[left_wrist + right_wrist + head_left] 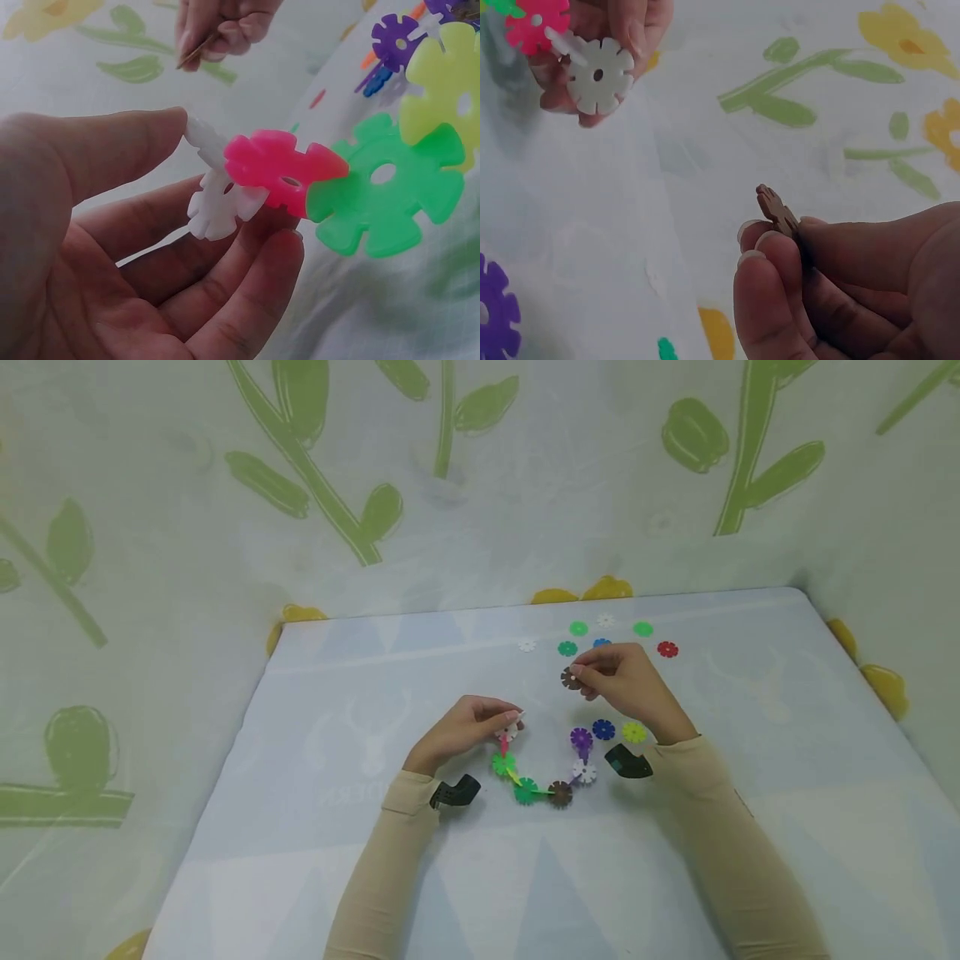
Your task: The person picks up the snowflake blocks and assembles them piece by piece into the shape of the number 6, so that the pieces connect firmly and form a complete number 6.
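My left hand [467, 727] pinches a white notched plastic disc [607, 90] at one end of a chain of interlocked discs. A second white disc [217, 214], then a pink disc [262, 161] and a green disc [352, 219], follow along that chain. In the head view it curves through a teal-green disc [527, 792] and a brown disc [560, 794] to a purple disc [581, 739]. Up and to the right, my right hand [630, 687] holds a loose brown disc [774, 206] between thumb and fingers, apart from the chain.
Loose discs lie toward the back of the table [300, 735]: a white one [527, 647], a red one [667, 649], several green ones and a partly hidden blue one. A dark blue disc [603, 730] and a yellow disc [633, 732] lie near the right wrist. Patterned walls stand behind and beside.
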`<state>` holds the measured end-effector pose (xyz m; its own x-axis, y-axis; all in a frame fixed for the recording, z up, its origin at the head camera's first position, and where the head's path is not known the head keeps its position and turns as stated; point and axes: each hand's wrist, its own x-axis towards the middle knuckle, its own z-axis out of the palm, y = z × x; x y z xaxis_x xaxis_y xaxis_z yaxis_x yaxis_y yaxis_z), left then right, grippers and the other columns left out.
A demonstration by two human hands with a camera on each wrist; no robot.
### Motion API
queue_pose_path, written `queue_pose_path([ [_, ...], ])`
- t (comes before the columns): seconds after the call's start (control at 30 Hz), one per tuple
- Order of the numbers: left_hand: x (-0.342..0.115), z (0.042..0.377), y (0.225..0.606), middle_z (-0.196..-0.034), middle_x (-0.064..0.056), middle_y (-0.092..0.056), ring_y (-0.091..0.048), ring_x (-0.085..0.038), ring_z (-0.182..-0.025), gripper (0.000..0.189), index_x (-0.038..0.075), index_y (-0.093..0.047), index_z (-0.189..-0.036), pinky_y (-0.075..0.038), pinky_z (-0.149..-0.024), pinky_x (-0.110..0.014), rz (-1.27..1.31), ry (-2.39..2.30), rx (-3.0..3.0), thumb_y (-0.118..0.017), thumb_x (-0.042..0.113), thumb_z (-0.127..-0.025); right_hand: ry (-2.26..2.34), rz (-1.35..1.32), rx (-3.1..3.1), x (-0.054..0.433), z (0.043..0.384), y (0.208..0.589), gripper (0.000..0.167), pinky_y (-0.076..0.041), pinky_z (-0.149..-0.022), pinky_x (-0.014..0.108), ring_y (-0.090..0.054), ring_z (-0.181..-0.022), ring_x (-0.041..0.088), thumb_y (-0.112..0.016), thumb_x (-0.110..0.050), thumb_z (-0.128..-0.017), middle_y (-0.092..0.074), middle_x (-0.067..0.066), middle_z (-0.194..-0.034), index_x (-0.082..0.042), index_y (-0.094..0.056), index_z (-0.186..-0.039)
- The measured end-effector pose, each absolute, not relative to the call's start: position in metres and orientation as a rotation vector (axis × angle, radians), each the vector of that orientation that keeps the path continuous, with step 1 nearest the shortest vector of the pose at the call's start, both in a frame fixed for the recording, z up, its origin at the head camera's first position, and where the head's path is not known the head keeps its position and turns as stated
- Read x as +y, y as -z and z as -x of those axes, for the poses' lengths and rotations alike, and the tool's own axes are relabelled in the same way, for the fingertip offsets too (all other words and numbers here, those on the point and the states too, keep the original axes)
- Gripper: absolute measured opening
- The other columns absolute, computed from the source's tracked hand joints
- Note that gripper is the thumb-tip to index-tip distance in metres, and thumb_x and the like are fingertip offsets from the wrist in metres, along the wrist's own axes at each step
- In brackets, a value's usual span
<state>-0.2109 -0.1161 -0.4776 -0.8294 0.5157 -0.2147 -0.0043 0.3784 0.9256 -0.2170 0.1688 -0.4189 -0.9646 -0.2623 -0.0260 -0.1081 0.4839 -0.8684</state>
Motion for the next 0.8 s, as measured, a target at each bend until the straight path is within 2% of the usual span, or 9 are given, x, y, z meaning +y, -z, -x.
queue_pose_path([
  [0.3,-0.115,0.211,0.479,-0.116,-0.009,-0.078,-0.069,-0.014,-0.106,0.037,0.007,-0.072,-0.129,-0.056,-0.097,-0.032,-0.444,-1.458,2.188,-0.062,0.033,-0.104,1.513,0.322,2.471,0.147,0.217,0.435,0.023,-0.064,-0.078,0.033,-0.075,-0.078,0.018,-0.066,-0.016,-0.102,-0.078,0.020,-0.107,0.003,-0.072,-0.115],
  [0.8,-0.116,0.210,0.479,-0.123,-0.009,-0.076,-0.069,-0.016,-0.113,0.039,0.005,-0.071,-0.130,-0.055,-0.102,-0.038,-0.465,-1.464,2.181,-0.062,0.033,-0.104,1.568,0.314,2.366,0.126,0.213,0.449,0.020,-0.064,-0.075,0.034,-0.076,-0.076,0.022,-0.067,-0.013,-0.101,-0.079,0.018,-0.099,0.004,-0.073,-0.109],
])
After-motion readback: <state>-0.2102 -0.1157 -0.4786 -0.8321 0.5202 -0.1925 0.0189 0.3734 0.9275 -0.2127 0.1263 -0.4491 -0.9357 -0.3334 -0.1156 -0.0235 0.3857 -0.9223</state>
